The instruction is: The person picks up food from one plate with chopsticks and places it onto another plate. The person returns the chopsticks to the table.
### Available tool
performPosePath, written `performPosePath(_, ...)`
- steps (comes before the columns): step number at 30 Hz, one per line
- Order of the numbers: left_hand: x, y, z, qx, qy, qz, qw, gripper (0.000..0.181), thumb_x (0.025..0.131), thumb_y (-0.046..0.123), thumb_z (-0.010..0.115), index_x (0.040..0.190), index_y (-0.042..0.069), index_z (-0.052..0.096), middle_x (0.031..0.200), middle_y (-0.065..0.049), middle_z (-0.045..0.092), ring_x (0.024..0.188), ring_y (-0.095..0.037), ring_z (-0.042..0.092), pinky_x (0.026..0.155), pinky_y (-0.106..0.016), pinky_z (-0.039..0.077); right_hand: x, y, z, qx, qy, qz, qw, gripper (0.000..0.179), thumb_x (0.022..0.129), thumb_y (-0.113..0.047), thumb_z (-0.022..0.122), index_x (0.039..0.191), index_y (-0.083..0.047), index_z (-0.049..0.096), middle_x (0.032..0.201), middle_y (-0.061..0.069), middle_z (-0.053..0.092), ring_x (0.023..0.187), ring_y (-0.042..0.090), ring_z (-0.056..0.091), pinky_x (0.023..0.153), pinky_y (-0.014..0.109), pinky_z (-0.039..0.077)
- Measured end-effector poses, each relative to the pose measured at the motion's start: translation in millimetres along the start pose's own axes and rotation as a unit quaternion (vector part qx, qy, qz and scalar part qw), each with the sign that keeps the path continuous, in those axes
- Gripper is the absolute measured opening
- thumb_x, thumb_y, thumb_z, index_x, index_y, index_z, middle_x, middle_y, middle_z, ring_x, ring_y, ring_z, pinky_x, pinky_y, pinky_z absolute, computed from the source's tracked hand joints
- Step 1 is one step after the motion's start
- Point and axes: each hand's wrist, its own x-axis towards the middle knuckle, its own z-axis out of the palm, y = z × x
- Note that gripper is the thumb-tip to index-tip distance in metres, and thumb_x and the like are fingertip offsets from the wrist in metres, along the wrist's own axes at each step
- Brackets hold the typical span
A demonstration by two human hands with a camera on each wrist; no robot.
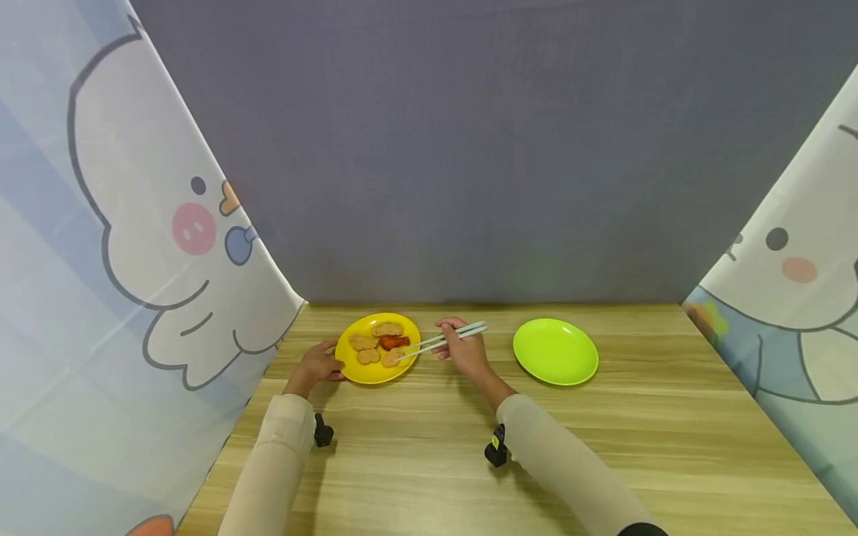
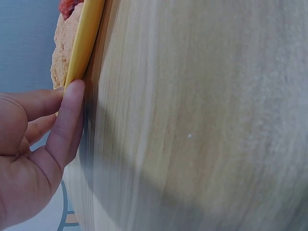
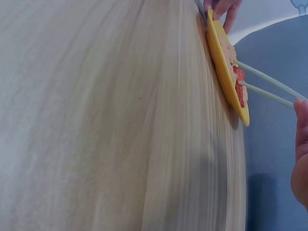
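Observation:
My left hand (image 1: 320, 363) pinches the left rim of a yellow plate (image 1: 362, 374), thumb and fingers on either side of its edge in the left wrist view. On the plate lie several tan breaded nuggets (image 1: 363, 342) and a glossy red-brown chicken piece (image 1: 394, 342). From the right, my right hand (image 1: 464, 350) holds a pair of pale chopsticks (image 1: 473, 328) slanting down to the left. Their slightly parted tips reach over the plate, one right at the front-right nugget (image 1: 392, 359). In the right wrist view, the chopsticks (image 3: 272, 95) overlap the red piece.
A bright green plate (image 1: 555, 352) with nothing on it stands right of my right hand. Both plates are near the back of the wood-grain table (image 1: 415, 461). A grey backdrop (image 1: 429, 149) rises behind, with cartoon-printed curtains (image 1: 134, 313) at both sides.

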Motion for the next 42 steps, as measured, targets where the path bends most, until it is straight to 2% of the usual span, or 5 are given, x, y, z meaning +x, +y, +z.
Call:
performPosePath(6,-2.4,0.5,-0.1,0.002,-0.008,0.000,1.0000,0.070,0.089,-0.003,0.059,0.151,0.006,0.027,0.141,-0.029,0.041,0.073,-0.012,0.065,0.069,-0.028,0.061,1.2,-3,3,-0.024,-0.003,-0.016,0.9996,0.026,0.099,-0.021,0.051,0.108,-0.004,0.068,0.091,0.032,0.063,0.069,0.042,0.068,0.049,0.035,0.059)
performPosePath(15,-0.7,-0.5,-0.6,0.002,-0.001,0.007,1.0000,0.070,0.089,-0.004,0.059,0.150,0.007,0.027,0.139,-0.029,0.043,0.073,-0.011,0.065,0.066,-0.026,0.061,-1.2,-17,3,-0.035,-0.023,-0.009,0.9991,0.022,0.099,-0.013,0.051,0.107,-0.003,0.068,0.089,0.036,0.063,0.068,0.047,0.066,0.057,0.059,0.054)
performPosePath(18,1.0,-1.0,-1.0,0.006,-0.002,0.007,1.0000,0.070,0.089,-0.003,0.059,0.150,0.006,0.027,0.140,-0.029,0.043,0.073,-0.011,0.064,0.067,-0.026,0.061,-3.7,-19,4,-0.036,-0.040,-0.002,0.9986,0.022,0.099,-0.013,0.050,0.107,-0.003,0.068,0.090,0.036,0.063,0.070,0.050,0.065,0.052,0.049,0.058)
performPosePath(34,-1.2,-2.1,-1.4,-0.002,-0.005,0.011,0.9999,0.070,0.087,-0.003,0.061,0.149,0.004,0.029,0.137,-0.031,0.044,0.075,-0.013,0.065,0.069,-0.028,0.062,-2.9,-32,3,-0.016,-0.101,0.007,0.9947,0.025,0.100,-0.012,0.048,0.113,0.003,0.063,0.095,0.042,0.057,0.077,0.057,0.061,0.055,0.047,0.059)
performPosePath(42,-2.8,-0.6,-4.1,-0.010,-0.013,0.008,0.9998,0.072,0.087,-0.002,0.062,0.150,0.004,0.027,0.135,-0.030,0.045,0.070,-0.013,0.065,0.067,-0.027,0.061,11.1,-14,8,-0.094,-0.148,-0.035,0.9839,0.030,0.101,-0.022,0.047,0.117,-0.004,0.064,0.096,0.024,0.066,0.061,0.016,0.065,0.058,0.053,0.056)
